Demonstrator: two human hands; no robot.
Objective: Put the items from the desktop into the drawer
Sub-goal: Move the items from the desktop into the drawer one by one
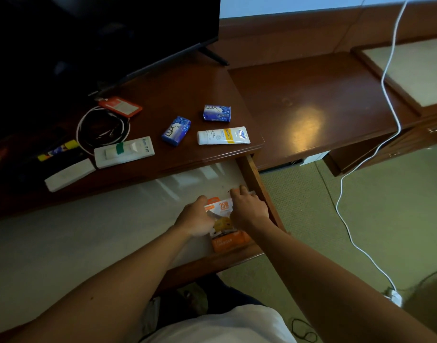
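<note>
While both hands hold the orange packet point(227, 229) against the drawer's point(259, 194) right wall at lower centre, its white floor stretches bare leftward. Left hand point(196, 217) fingers curl under it; right hand point(247, 209) fingers press on top. Two blue soaps point(176, 130) and a tube point(223, 135) lie on the desktop point(187, 90) above.

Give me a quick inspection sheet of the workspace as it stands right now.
Surface: brown wooden desk, glossy; drawer open below its left part.
Job's things: orange packet in the drawer's right front corner; on the desk, two blue soap bars, a white tube, a white boxed kit, a white flat box, a red card holder.
Clutter: yellow-and-blue item, unclear.
Hands: left hand and right hand both on the packet.
Cables: coiled cable on the desk; white cable hanging to a floor adapter.
Surroundings: dark screen, green carpet.
</note>
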